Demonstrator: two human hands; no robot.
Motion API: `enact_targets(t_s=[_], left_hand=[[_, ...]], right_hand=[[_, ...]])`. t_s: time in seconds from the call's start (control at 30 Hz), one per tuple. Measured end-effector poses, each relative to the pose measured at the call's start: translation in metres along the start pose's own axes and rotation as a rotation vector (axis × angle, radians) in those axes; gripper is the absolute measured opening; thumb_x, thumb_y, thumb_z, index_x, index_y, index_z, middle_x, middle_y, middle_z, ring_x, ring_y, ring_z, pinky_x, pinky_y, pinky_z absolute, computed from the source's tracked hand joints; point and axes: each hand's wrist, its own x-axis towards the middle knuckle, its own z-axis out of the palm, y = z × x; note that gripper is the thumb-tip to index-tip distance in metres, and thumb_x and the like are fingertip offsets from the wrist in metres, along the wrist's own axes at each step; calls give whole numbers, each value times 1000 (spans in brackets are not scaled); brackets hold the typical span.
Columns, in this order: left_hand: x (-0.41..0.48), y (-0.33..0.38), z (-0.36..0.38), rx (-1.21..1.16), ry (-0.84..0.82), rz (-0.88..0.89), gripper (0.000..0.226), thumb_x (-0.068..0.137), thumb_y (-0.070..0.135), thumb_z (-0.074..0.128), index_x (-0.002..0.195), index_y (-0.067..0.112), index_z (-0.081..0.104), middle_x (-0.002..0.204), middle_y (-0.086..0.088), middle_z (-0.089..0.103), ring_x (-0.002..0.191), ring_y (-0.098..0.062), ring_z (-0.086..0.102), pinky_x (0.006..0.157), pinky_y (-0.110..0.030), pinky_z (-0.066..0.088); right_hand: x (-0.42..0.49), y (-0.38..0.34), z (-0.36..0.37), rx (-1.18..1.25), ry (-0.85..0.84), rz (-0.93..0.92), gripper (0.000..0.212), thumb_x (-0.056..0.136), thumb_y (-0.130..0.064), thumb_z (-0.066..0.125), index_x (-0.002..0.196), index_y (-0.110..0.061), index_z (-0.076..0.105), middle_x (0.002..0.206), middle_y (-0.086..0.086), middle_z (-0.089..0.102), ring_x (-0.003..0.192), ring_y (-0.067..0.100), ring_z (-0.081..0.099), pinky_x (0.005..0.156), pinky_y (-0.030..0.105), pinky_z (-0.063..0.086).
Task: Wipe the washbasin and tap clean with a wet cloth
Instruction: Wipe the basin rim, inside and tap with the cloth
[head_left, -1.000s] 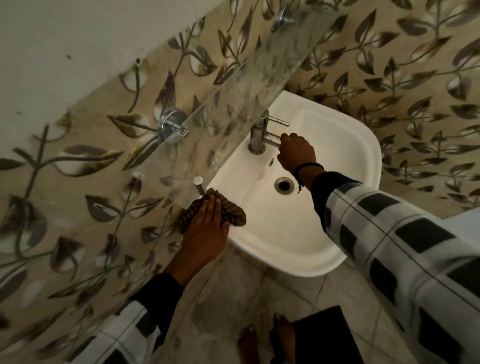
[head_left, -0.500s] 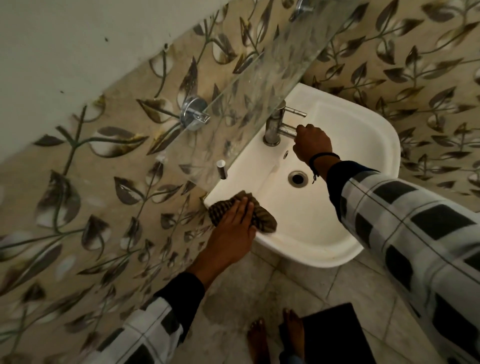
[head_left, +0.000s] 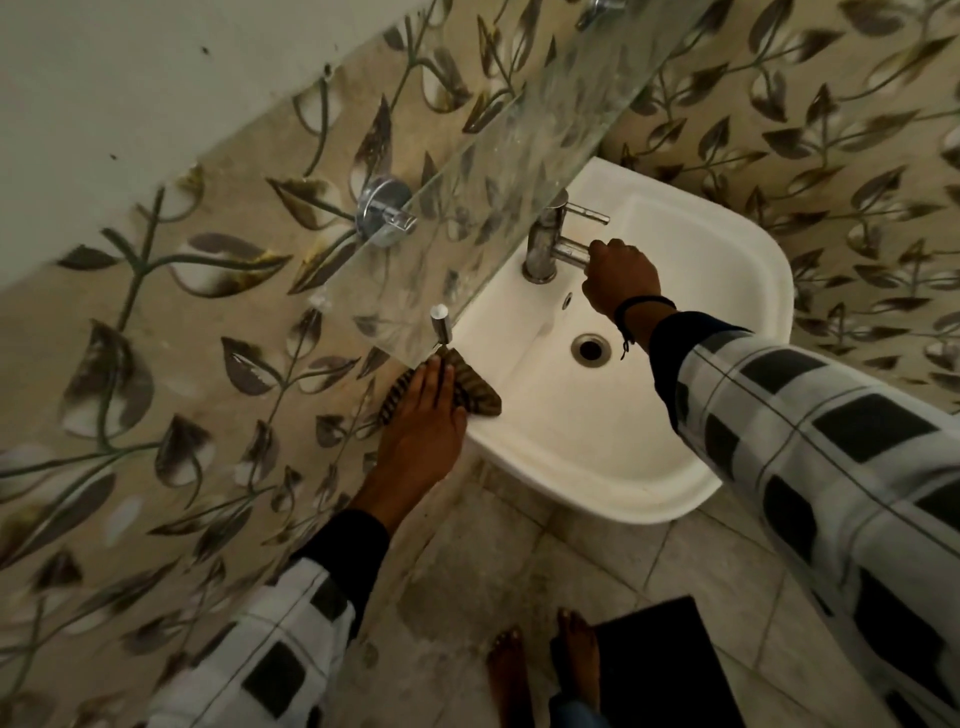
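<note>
A white washbasin (head_left: 691, 452) hangs on the leaf-patterned wall, with a chrome tap (head_left: 545, 244) at its back rim. My right hand (head_left: 618, 278) is curled round the end of the tap's spout. A dark striped cloth (head_left: 475, 392) lies on the basin's left rim near the wall. My left hand (head_left: 423, 421) presses flat on the cloth with straight fingers. The drain (head_left: 589, 349) sits in the bowl below my right wrist.
A glass shelf (head_left: 519, 156) on chrome brackets (head_left: 384, 213) juts out above the basin's back edge. Leaf-patterned tiles (head_left: 182, 364) cover the walls. The floor tiles (head_left: 467, 571) are stained; bare feet (head_left: 540, 670) and a dark mat (head_left: 660, 670) lie below the basin.
The view shifted slightly. My left hand with the cloth stays on the basin's left rim, moving a little along it. My right hand keeps its hold on the tap spout.
</note>
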Motion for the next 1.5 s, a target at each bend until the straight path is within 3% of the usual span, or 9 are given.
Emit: enact_targets(t_s=[0.3,0.43,0.57,0.63,0.73,0.83,0.97,1.2,1.5], left_hand=[[-35,40,13,-179,66,67,59,108,29,32,156,0,14,164,-19,5,153,-35,1,126,-43,0],[-27,30,15,-92,16,45,59,108,32,24,157,3,12,165,-20,3,153,-36,-1,126,-44,3],[-6,10,-3,-38,95,7,52,92,19,57,132,-13,55,140,-31,52,132,-45,50,109,-53,39],[-6,9,-4,15,88,38,52,87,22,57,125,-14,60,133,-31,58,125,-45,56,102,-54,46],[-8,11,2,-61,96,26,55,103,24,41,146,-10,37,155,-30,30,146,-44,27,122,-47,19],[-12,19,7,-121,45,12,60,107,29,32,155,-2,14,163,-25,4,153,-38,2,124,-41,-3],[-21,27,13,-95,10,98,61,108,36,25,158,8,5,165,-16,-5,154,-30,-5,124,-36,-4],[17,6,9,-39,61,-18,63,106,38,26,159,7,8,166,-15,0,155,-27,0,124,-39,10],[-10,26,12,-66,-47,60,63,107,39,24,159,12,-1,166,-12,-10,154,-25,-8,124,-34,0]], right_hand=[[-2,-1,-2,-4,-1,-7,31,93,-17,54,121,-2,52,118,23,55,108,41,55,81,42,47],[-2,1,-2,-8,-5,-11,32,93,-17,54,121,-2,52,118,22,55,107,41,56,80,42,47],[-3,0,-2,-2,-1,-15,32,92,-16,54,121,-2,52,118,23,55,107,41,55,79,42,47],[-3,0,-2,2,0,-12,32,92,-15,54,121,-2,53,118,23,55,107,41,55,80,43,47],[-3,-1,-3,-2,0,-6,31,92,-15,53,120,-2,53,118,22,56,107,41,56,80,43,47],[-3,-3,-3,-8,-5,-4,31,93,-15,52,120,-1,53,118,22,56,107,41,56,80,43,47],[-3,-2,-4,0,-7,-1,32,93,-16,53,122,-2,52,120,22,55,110,40,55,83,42,47],[-4,-1,-1,4,4,-10,32,91,-15,54,121,-2,52,120,21,55,109,41,55,81,43,47],[-3,-1,-1,16,6,-1,34,90,-16,56,121,-2,52,118,22,56,108,40,55,81,42,47]])
